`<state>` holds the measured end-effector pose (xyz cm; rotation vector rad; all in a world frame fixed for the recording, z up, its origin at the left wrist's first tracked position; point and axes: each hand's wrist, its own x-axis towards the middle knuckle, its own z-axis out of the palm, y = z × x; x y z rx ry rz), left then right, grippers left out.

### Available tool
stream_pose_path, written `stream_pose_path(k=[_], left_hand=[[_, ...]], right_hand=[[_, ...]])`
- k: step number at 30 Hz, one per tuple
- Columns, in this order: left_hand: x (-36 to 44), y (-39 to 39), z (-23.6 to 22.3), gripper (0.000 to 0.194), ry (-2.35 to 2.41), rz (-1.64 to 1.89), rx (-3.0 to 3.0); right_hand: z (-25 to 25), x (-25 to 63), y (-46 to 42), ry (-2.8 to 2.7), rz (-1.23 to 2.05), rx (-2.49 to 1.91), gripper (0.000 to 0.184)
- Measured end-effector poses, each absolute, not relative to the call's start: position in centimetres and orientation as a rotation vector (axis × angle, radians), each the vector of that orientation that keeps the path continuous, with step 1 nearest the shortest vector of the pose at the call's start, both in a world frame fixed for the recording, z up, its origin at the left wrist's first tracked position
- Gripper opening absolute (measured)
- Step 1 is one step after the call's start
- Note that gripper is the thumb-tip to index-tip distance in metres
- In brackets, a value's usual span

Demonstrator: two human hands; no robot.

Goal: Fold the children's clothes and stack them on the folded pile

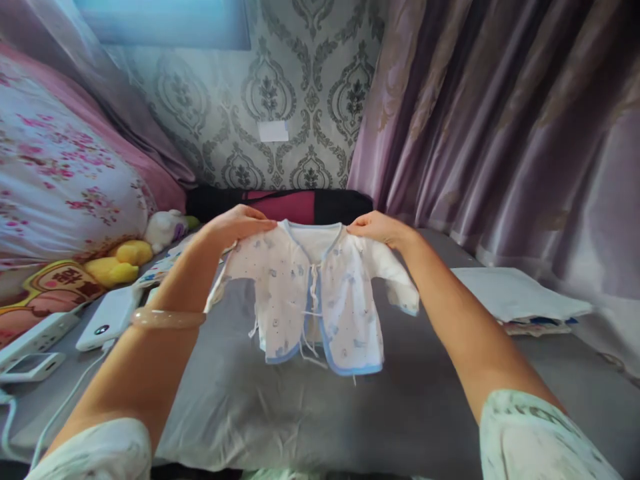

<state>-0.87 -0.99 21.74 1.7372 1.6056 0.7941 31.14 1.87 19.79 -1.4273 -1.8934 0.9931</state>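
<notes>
A white baby jacket point(285, 293) with blue trim, small printed figures and tie strings hangs in front of me, held up by its shoulders. My left hand point(243, 223) pinches the shoulder to the left of the neckline. On the other side of the collar, my right hand point(383, 229) grips the opposite shoulder. The front panels part slightly at the bottom, and both sleeves droop outward. Beneath the jacket lies a grey sheet point(240, 413).
Folded white cloths point(520, 293) are stacked at right. On the left lie a power strip point(40, 337), a white power bank point(107, 317) with cables, a small white device point(33, 367) and plush toys point(113, 263). A black and dark-red roll point(285, 205) lies along the wall, beside curtains point(500, 120).
</notes>
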Motion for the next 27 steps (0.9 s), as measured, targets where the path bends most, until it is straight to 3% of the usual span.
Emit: stream_pose_path(k=[6,10,18,27], left_hand=[[0.6,4.4,11.3,0.032,1.697,0.619,1.895],[1.8,5.6,7.2,0.031,1.915,0.465,2.081],[2.5,6.3,4.2,0.032,1.946,0.433,2.189],[2.4,8.1,4.2,0.041,1.943,0.333,2.138]], right_hand=[[10.7,30.1,5.7,-2.244,0.546,-1.745,0.020],[6.9,29.4,5.6,-2.249,0.283,-1.836,0.025],[4.3,28.8,5.1,-2.351,0.078,-1.848,0.034],[3.3,28.9,7.1,-2.483,-0.007,-1.839,0.038]])
